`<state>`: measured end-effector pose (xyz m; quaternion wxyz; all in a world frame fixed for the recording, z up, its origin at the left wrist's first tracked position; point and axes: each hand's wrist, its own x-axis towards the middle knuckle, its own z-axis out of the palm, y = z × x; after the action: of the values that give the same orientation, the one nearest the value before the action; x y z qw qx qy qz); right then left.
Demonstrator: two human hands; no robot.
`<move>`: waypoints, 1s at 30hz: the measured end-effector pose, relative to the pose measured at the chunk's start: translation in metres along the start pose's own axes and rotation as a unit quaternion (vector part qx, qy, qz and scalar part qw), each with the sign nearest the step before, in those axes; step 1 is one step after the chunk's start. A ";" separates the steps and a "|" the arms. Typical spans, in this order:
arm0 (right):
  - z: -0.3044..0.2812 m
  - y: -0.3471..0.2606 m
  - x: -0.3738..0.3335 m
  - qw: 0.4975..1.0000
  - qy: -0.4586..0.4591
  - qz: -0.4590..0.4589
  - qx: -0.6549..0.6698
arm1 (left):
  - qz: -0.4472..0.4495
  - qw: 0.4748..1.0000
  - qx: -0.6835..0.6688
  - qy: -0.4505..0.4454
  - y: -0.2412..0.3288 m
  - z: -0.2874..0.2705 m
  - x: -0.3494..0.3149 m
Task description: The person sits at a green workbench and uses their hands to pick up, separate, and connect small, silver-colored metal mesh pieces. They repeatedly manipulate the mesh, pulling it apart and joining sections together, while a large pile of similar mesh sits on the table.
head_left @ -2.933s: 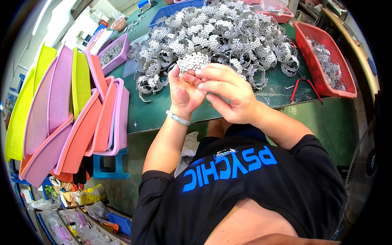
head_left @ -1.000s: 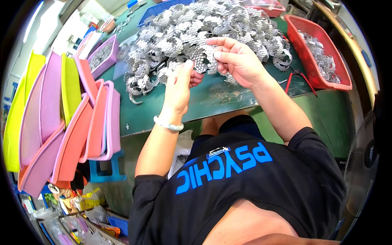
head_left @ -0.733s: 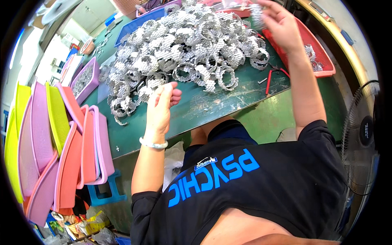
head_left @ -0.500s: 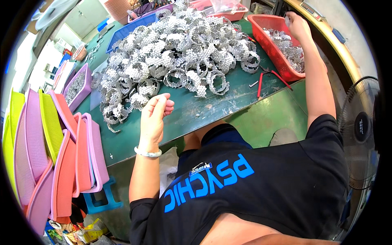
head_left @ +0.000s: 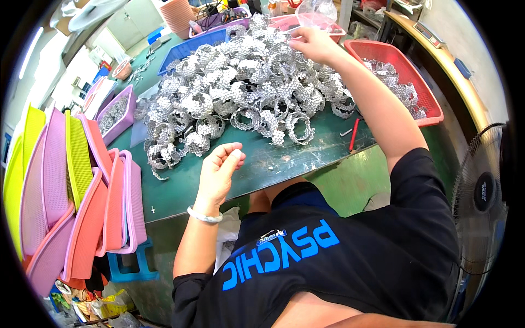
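Hands: two; the right hand is at the upper right of the pile, the left hand above the tabletop, just in front of the pile.
Silver bands: one large pile on the green tabletop, too tangled to count.
Baskets with metal pieces: two, a red basket at right and a purple basket at left.
Blue basket: one, behind the pile.
Nested baskets: more than five at left, in yellow-green, lilac and coral.
Red handle: one showing beside one small grey rod.
Band look: curved, matt to bright silver, faceted like scales; some lie as rings, others overlap.
Left grip: loosely closed, fingers curled, thumb against them.
Right grip: fingertips among the bands; cannot tell whether they grasp one.
Since half a second ago: the right hand has gone from above the red basket to the pile; the left hand remains before the pile.
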<state>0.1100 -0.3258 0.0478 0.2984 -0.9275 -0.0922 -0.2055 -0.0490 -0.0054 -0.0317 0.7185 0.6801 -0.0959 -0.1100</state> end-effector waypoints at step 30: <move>0.003 -0.023 -0.002 0.971 0.206 -0.116 0.039 | -0.019 1.000 -0.008 -0.006 -0.009 -0.007 -0.001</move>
<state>0.1029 -0.3053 0.0567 0.3207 -0.8357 -0.1436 -0.4220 -0.0481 0.0008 -0.0407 0.7209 0.6755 -0.0868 -0.1283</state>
